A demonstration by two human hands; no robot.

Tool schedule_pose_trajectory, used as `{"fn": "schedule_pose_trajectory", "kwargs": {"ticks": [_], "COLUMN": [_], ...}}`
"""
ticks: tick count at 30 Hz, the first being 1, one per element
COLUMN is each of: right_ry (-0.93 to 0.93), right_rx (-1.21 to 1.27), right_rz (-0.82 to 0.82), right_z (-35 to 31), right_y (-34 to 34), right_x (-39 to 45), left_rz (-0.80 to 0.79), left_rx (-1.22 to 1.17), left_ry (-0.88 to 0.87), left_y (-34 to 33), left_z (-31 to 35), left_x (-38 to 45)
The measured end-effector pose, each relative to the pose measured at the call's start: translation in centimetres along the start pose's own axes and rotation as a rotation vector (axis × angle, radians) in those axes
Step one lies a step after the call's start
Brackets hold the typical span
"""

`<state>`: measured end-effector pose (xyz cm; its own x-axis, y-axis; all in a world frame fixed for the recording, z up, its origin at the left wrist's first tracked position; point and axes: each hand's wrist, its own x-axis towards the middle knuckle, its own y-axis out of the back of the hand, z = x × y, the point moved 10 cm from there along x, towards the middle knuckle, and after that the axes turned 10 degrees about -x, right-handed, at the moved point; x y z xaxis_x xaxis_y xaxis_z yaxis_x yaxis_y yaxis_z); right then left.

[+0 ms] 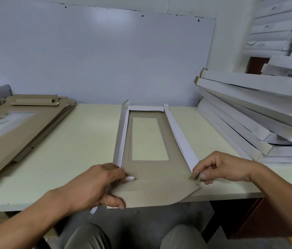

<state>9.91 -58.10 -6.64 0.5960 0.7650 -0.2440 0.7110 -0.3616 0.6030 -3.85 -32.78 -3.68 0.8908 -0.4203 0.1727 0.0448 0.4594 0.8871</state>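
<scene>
Head view: half-folded box [147,170] lies flat on table [73,150], centre, with its near flap at the front edge and its side walls folded up. Left hand [95,184] grips the near-left corner, fingers curled on the wall end, thumb on the flap. Right hand [220,168] pinches the near-right corner tab. Flat blanks [16,126] stacked left, white boxes [249,114] piled right.

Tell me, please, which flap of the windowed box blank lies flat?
The near flap, brown side up; the left flap, right flap and far flap stand folded up.
</scene>
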Motion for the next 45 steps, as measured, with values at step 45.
{"fn": "schedule_pose_trajectory", "kwargs": {"ticks": [45], "right_ry": [0.080], "right_rx": [-0.259], "right_rz": [0.328], "right_z": [-4.3], "right_y": [-1.4], "right_x": [-1.7], "left_rz": [0.173], "left_rx": [-0.113], "left_ry": [0.104], "left_y": [1.2], "left_z": [0.2], "left_x": [0.2]}}
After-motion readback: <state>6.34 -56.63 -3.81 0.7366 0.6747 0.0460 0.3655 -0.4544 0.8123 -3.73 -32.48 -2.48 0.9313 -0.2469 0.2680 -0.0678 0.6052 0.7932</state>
